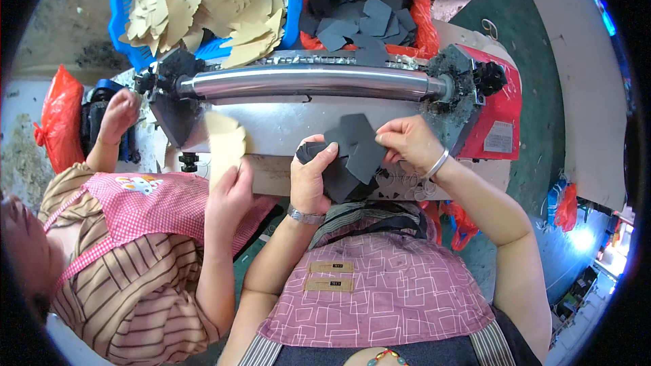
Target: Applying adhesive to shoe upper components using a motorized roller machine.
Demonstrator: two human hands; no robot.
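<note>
In front of my apron, my left hand (309, 181) is closed round a stack of dark grey cut pieces (340, 177), thin and flat like leather or sheet material, with its thumb on top. My right hand (415, 141) pinches the right edge of a dark grey piece (367, 156) that overlaps the stack. Several pieces are fanned out at different angles between the two hands. Just beyond them lies the pale metal feed plate (288, 122) of a roller machine, whose shiny steel roller (305, 83) runs crosswise.
A blue basket (293, 7) of beige scalloped pieces and a red-lined container (426, 13) of dark pieces stand behind the roller. At my left, a co-worker's hand (232, 193) holds beige pieces (226, 139). A black knob (489, 79) and red housing (498, 112) are at the machine's right end.
</note>
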